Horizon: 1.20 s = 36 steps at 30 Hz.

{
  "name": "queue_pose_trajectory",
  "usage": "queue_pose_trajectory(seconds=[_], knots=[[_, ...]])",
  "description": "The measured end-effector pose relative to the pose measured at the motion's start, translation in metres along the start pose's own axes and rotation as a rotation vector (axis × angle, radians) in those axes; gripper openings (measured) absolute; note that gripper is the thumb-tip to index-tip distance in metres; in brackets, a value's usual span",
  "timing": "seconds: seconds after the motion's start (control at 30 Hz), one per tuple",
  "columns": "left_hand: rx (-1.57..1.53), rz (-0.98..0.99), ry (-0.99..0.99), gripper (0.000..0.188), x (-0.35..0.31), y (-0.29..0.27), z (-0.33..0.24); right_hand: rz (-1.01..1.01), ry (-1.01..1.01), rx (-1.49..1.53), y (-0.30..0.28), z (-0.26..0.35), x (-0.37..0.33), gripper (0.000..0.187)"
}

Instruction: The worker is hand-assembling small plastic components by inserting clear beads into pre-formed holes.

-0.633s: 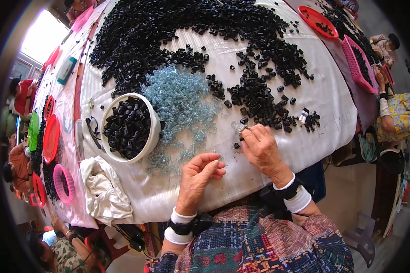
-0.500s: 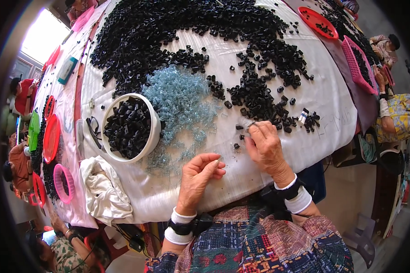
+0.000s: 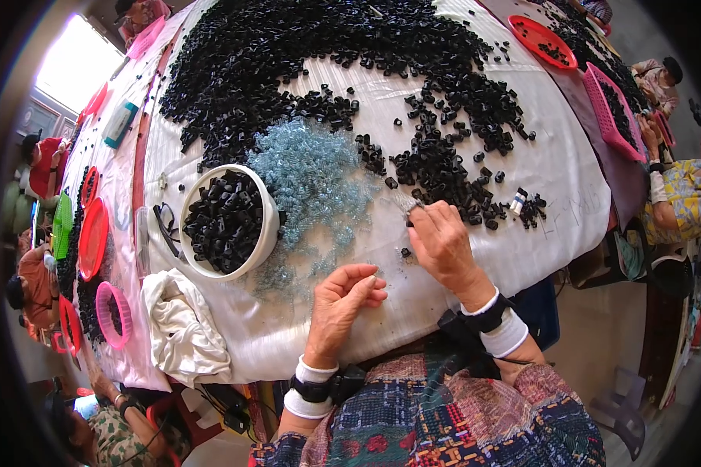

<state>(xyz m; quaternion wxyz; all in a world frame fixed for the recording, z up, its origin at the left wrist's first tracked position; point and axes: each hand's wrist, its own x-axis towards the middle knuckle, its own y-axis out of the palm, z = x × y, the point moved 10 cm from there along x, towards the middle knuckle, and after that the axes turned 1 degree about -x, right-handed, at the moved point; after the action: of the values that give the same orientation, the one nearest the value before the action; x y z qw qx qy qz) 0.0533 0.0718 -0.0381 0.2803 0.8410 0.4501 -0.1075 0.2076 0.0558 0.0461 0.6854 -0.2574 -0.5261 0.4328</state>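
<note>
While near one left hand (image 3: pixel 339 303), thumb and forefinger together, one right hand (image 3: pixel 444 245) tight on one pale bristly tuft (image 3: pixel 403 201).

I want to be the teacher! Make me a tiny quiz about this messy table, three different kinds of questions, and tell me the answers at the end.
1. True or false: the white bowl has black pieces in it.

2. Pick one. What colour is the crumpled cloth on the table?
A) red
B) white
C) green

3. Look at the camera wearer's own two hands. Which one is higher up in the picture, the left hand or the right hand?

Key:
1. True.
2. B, white.
3. The right hand.
</note>
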Motion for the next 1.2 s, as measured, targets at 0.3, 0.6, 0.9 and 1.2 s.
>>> queue_pose_trajectory(seconds=[0.3,0.6,0.9,1.2], knots=[[-0.058,0.077,0.007,0.021,-0.004,0.007,-0.005,-0.009,-0.258,0.452,-0.025,0.073,-0.025,0.039],[-0.117,-0.013,-0.029,0.021,-0.01,-0.006,-0.004,-0.081,0.06,0.439,-0.027,0.015,-0.022,0.033],[-0.138,-0.008,-0.031,0.02,-0.009,-0.01,0.003,-0.027,-0.091,0.167,-0.012,0.028,-0.025,0.026],[-0.153,-0.021,-0.024,0.017,-0.011,-0.012,0.005,0.074,-0.113,0.021,0.005,0.035,-0.017,0.019]])
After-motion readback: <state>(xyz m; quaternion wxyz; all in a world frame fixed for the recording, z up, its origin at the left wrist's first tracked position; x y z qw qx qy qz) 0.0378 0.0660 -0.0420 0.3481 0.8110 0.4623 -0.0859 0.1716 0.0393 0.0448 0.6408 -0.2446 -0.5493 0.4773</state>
